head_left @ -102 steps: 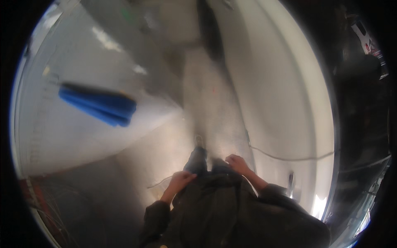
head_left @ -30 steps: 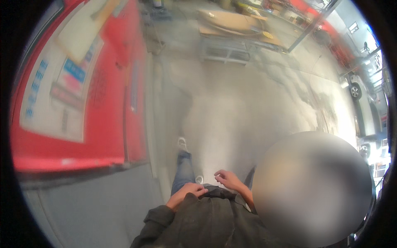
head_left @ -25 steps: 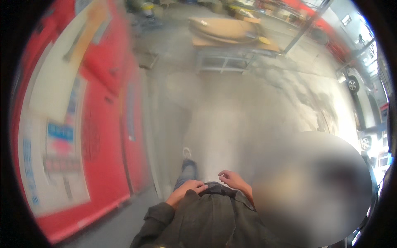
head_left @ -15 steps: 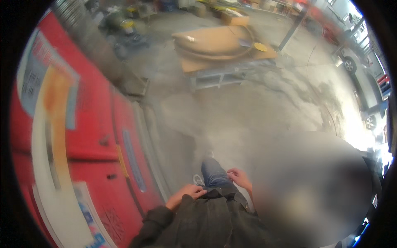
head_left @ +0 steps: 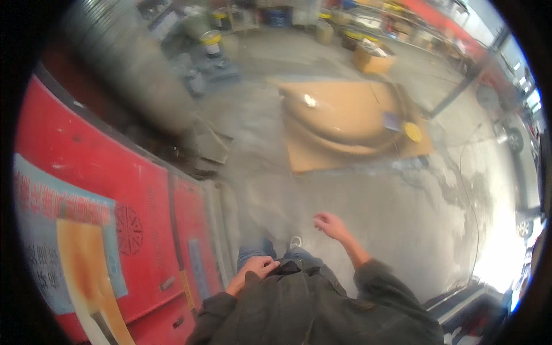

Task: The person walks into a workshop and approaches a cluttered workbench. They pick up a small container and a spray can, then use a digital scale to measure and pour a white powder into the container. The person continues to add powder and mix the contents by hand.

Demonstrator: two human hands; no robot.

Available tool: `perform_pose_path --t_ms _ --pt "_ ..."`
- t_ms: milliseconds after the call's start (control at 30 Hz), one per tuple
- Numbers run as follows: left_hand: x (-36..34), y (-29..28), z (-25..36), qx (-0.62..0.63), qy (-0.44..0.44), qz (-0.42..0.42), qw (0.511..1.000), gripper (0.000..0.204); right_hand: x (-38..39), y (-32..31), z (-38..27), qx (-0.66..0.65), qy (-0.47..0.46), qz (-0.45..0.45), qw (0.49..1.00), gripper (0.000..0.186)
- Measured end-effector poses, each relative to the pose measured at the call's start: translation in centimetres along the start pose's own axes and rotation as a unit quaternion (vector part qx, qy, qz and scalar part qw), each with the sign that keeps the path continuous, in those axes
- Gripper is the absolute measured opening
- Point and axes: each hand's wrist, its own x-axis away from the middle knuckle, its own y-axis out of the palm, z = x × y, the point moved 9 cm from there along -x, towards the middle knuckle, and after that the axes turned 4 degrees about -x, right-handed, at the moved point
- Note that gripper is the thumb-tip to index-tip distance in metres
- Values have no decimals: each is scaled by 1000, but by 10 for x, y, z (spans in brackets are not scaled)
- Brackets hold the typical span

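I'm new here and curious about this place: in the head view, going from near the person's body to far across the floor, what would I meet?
Left hand against the dark jacket → right hand, held out, empty → bare concrete floor → tan curved panel lying on a flat board → yellow-lidded bucket.

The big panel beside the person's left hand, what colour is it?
Red panel, seen in the head view, beside the left hand.

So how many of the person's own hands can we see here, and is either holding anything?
2. The left hand rests against the dark jacket at the waist; the right hand is out over the grey floor, fingers loosely curled. Both appear empty.
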Motion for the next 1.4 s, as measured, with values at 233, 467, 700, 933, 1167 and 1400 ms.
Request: perform_pose_path --t_ms 233,467,700,933,1167,1400 --pt "-110 -126 -35 -34 -51 34 998 41 -188 42 -104 47 -35 -62 996 29" --pt "-208 -299 -4 7 -38 11 999 47 -308 79 -140 -24 -2 -54 998 31" --pt "-325 -406 14 -77 -6 -45 996 48 -422 70 -185 -80 61 -5 995 30" --pt "-476 -535 39 -54 -14 -6 998 50 -623 20 -232 -45 62 -26 997 32" --pt "-603 -683 139 -87 -5 14 996 46 -833 -66 -351 -1 40 -64 997 33" --pt "-739 -784 152 72 -59 34 995 43 -988 -159 -506 64 -36 -10 997 36"
